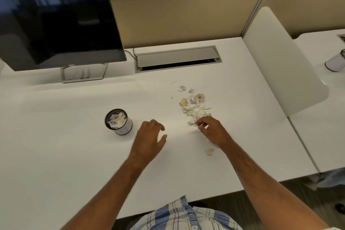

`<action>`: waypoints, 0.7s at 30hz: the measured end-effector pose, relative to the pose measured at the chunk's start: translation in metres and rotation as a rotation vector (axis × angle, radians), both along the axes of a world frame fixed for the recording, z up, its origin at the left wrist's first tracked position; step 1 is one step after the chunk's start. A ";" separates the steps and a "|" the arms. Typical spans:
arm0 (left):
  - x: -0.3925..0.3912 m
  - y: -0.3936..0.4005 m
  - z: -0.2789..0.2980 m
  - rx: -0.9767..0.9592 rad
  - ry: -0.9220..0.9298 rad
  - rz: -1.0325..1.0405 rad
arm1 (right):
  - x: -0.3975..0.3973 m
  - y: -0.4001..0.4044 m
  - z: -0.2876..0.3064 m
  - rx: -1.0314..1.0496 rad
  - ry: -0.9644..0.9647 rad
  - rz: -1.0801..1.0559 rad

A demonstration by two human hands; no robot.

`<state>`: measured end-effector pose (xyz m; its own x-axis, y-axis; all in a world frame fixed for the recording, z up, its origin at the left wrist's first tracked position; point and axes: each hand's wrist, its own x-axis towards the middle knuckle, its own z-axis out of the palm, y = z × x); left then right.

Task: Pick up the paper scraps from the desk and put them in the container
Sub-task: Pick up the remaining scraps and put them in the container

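A pile of torn white and cream paper scraps (195,105) lies on the white desk (74,145), right of centre. My right hand (211,130) sits at the pile's near edge, its fingertips curled and pinching a scrap there. One stray scrap (209,151) lies just below my right wrist. A small round mesh container (118,121) stands to the left, holding several scraps. My left hand (150,139) hovers between container and pile, fingers loosely spread and holding nothing.
A dark monitor (56,26) on a stand fills the back left. A grey cable hatch (177,59) is set in the desk behind the pile. A white divider panel (276,58) bounds the desk's right side; another container (335,63) stands beyond it.
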<state>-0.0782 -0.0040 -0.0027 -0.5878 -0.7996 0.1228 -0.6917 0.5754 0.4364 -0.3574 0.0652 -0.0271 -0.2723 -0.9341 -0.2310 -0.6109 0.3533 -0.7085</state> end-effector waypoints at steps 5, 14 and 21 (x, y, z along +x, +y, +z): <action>-0.050 0.048 -0.019 0.290 -0.040 -0.063 | -0.051 0.032 -0.004 0.060 0.020 -0.140; -0.115 0.076 -0.048 0.455 -0.118 -0.151 | -0.085 0.068 -0.016 0.081 0.093 -0.166; -0.158 0.080 -0.061 0.378 -0.256 -0.174 | -0.078 0.067 -0.021 0.197 0.153 0.044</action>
<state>-0.2364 0.0761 -0.0634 -0.6898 -0.6480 -0.3230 -0.7120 0.5260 0.4652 -0.4359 0.1323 -0.0481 -0.2779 -0.8870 -0.3688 -0.7240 0.4457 -0.5265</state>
